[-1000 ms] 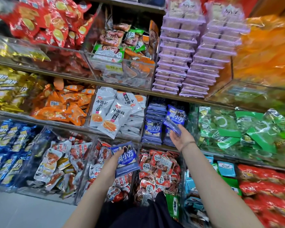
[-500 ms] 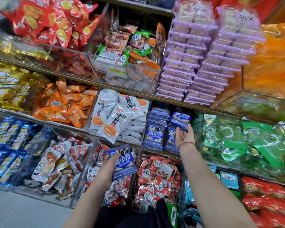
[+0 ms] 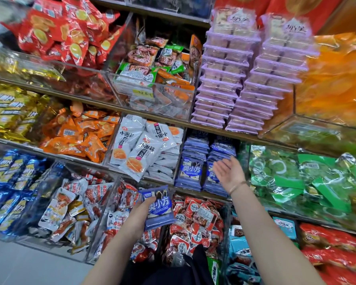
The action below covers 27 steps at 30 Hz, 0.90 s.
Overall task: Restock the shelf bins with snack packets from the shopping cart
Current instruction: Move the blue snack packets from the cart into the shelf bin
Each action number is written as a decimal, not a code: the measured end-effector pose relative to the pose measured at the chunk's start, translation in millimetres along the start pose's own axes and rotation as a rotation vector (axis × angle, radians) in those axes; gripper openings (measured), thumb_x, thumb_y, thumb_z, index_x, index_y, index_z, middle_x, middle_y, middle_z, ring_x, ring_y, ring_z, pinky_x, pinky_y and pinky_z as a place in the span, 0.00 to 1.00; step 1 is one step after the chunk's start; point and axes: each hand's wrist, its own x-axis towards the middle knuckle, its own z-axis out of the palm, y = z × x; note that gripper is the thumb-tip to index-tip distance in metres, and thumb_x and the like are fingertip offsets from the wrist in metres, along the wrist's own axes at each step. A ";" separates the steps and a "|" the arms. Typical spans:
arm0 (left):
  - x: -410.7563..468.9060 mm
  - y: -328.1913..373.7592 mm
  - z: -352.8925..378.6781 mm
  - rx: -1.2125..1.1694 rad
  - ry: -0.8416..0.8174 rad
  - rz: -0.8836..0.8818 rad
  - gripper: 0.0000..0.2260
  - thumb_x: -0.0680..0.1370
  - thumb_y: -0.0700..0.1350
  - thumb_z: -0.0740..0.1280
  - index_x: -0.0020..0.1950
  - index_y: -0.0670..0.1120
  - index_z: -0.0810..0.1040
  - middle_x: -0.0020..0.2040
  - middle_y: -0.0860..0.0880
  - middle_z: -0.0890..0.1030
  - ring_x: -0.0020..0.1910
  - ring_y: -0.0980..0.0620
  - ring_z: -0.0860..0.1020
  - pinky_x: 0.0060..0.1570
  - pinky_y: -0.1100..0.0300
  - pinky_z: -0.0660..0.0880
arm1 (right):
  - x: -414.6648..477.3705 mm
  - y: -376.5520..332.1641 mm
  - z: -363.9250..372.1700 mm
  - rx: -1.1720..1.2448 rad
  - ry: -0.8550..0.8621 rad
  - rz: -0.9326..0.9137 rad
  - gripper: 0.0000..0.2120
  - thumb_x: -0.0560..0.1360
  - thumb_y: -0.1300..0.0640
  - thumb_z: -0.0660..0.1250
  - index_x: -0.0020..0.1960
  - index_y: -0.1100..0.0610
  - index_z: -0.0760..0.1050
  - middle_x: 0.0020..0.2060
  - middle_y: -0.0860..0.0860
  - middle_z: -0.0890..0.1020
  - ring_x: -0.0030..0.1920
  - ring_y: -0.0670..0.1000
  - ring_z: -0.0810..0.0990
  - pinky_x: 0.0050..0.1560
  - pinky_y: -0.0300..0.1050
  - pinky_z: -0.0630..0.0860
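My left hand (image 3: 137, 217) grips a small stack of purple-blue snack packets (image 3: 158, 206) low in the middle, in front of the red packet bins. My right hand (image 3: 229, 171) is open and empty, palm up, just in front of the shelf bin of matching purple-blue packets (image 3: 191, 167) on the middle shelf. Those packets stand in two stacked rows, the right row (image 3: 222, 149) partly hidden behind my fingers. No shopping cart is in view.
Clear bins crowd every shelf: white packets (image 3: 140, 149) left of the purple bin, green bags (image 3: 296, 173) to its right, orange packets (image 3: 78, 132), lilac trays (image 3: 230, 79) above, red packets (image 3: 195, 219) below. Grey floor (image 3: 19, 264) shows at bottom left.
My right hand put its purple-blue packet onto the right stack in the bin, let go and drew back open. My left hand stayed low with its packets.
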 end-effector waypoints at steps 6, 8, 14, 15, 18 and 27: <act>-26.0 -0.5 31.9 -0.048 -0.139 0.024 0.19 0.79 0.42 0.65 0.69 0.41 0.69 0.50 0.39 0.84 0.48 0.42 0.82 0.54 0.47 0.77 | -68.1 54.1 -32.3 -0.854 -0.313 0.099 0.18 0.77 0.52 0.62 0.63 0.61 0.71 0.53 0.56 0.79 0.48 0.51 0.81 0.50 0.43 0.80; -35.0 1.5 43.5 -0.081 -0.172 0.033 0.21 0.79 0.41 0.65 0.71 0.41 0.67 0.55 0.38 0.82 0.49 0.43 0.82 0.55 0.47 0.77 | -90.0 62.9 -39.5 -0.921 -0.443 0.145 0.14 0.77 0.50 0.62 0.59 0.56 0.73 0.51 0.51 0.80 0.48 0.48 0.82 0.50 0.43 0.80; -55.0 15.3 65.3 0.348 -0.317 0.260 0.15 0.79 0.55 0.63 0.62 0.49 0.73 0.51 0.53 0.83 0.49 0.52 0.81 0.55 0.54 0.76 | -118.3 60.1 -47.1 -0.752 -0.411 0.087 0.03 0.78 0.59 0.62 0.51 0.55 0.73 0.48 0.56 0.81 0.40 0.50 0.82 0.39 0.38 0.79; -55.8 20.4 65.7 0.531 -0.280 0.403 0.17 0.76 0.62 0.62 0.58 0.52 0.73 0.50 0.56 0.81 0.48 0.55 0.79 0.51 0.59 0.74 | -118.6 57.5 -48.5 -0.667 -0.374 0.081 0.05 0.77 0.60 0.63 0.52 0.56 0.73 0.44 0.56 0.82 0.37 0.49 0.82 0.37 0.38 0.79; -53.9 43.4 63.3 0.740 -0.095 0.803 0.22 0.69 0.72 0.60 0.50 0.56 0.70 0.44 0.57 0.78 0.42 0.59 0.77 0.38 0.67 0.70 | -110.9 46.9 -53.9 -0.438 -0.241 0.056 0.12 0.76 0.61 0.64 0.58 0.65 0.71 0.45 0.57 0.80 0.34 0.49 0.82 0.35 0.39 0.79; 12.6 69.0 63.6 1.517 0.361 1.199 0.13 0.77 0.55 0.57 0.46 0.46 0.70 0.42 0.48 0.75 0.43 0.47 0.74 0.41 0.55 0.66 | -59.9 12.4 -20.6 -0.360 -0.104 -0.016 0.08 0.77 0.57 0.63 0.52 0.61 0.75 0.35 0.55 0.79 0.33 0.50 0.78 0.34 0.38 0.79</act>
